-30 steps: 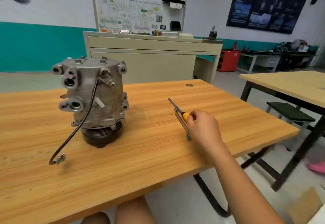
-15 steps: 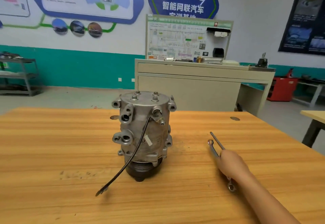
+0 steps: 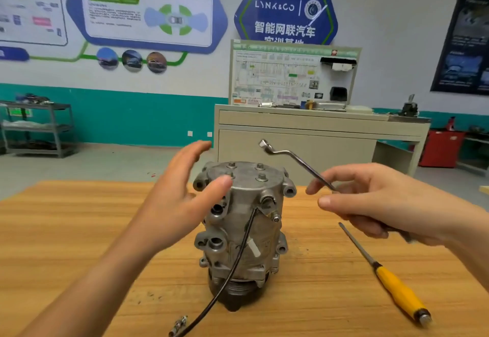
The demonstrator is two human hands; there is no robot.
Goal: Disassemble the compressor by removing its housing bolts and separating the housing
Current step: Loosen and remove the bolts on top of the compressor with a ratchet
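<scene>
A grey metal compressor [image 3: 246,233] stands upright on the wooden table [image 3: 66,230], pulley end down, with several bolts [image 3: 261,177] on its top face. A black cable [image 3: 225,281] hangs from its side down to the table. My left hand [image 3: 182,204] is spread open beside the compressor's upper left, thumb near the top rim; whether it touches is unclear. My right hand [image 3: 375,204] holds an offset ring wrench [image 3: 293,158] in the air, its ring end raised above and right of the bolts.
A yellow-handled screwdriver [image 3: 389,278] lies on the table to the right of the compressor. A cable connector [image 3: 180,323] lies at the front. Behind the table stand a beige cabinet [image 3: 304,135] with a display board, a metal shelf [image 3: 37,127] at left and a red box [image 3: 442,148].
My right hand picked the wrench off the table and raised it toward the compressor top, leaving the screwdriver lying there. My left hand came into view beside the compressor. The view moved closer.
</scene>
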